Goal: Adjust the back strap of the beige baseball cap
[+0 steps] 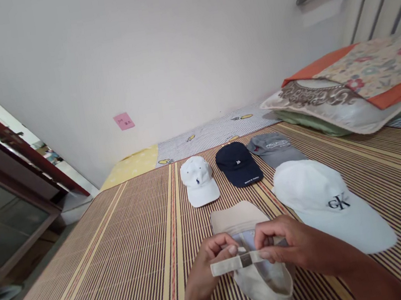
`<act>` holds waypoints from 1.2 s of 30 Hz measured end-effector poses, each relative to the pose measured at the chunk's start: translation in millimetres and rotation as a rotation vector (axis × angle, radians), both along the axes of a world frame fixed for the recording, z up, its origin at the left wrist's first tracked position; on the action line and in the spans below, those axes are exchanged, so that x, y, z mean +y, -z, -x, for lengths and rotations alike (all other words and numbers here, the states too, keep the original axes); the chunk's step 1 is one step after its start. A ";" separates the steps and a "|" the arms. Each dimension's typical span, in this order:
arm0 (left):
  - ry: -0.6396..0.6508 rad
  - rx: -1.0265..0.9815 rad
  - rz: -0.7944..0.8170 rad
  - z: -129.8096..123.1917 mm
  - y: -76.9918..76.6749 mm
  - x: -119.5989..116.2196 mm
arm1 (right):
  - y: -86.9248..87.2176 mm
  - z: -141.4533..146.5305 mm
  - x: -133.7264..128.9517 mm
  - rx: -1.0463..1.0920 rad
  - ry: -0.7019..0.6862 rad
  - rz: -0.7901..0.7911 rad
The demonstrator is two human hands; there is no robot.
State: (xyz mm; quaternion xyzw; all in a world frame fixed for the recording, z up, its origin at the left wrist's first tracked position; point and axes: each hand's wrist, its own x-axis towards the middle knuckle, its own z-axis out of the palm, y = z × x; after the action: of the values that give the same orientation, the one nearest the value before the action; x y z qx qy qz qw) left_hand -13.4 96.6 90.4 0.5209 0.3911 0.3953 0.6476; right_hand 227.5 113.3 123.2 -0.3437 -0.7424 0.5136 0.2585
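A beige baseball cap [265, 289] lies upside down in front of me, its brim [238, 215] pointing away and its inside showing. Its back strap [224, 266] runs across the opening through a dark buckle [246, 260], with a loose end sticking out to the left. My left hand [217, 254] pinches the strap just left of the buckle. Thumb and fingers of my right hand [286, 243] grip the strap on the buckle's right side. Beyond my right hand lies a large white cap [315, 187] with black "CK" lettering.
Farther back on the striped mat [127, 263] sit a small white cap [198, 178], a navy cap [238, 164] and a grey cap [274, 149]. Pillows [329, 99] are piled at the right, near a radiator [383, 4]. A pink note [123, 121] is on the wall.
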 end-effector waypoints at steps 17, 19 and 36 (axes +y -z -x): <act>0.139 -0.155 -0.089 23.1 -2.4 -5.6 | 0.9 -1.8 0.3 0.069 -0.015 0.063; 0.168 -0.108 -0.085 24.6 -6.1 -5.9 | 0.7 -1.6 0.2 0.075 -0.010 0.066; 0.087 0.131 0.023 21.7 -17.2 -6.9 | 7.5 -11.7 5.0 0.014 -0.024 0.043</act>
State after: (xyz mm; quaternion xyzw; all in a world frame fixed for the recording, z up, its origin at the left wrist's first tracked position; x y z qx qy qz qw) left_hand -35.1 89.7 107.6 0.5546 0.4140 0.3271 0.6434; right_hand 239.2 118.3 115.6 -0.3368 -0.7333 0.5350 0.2502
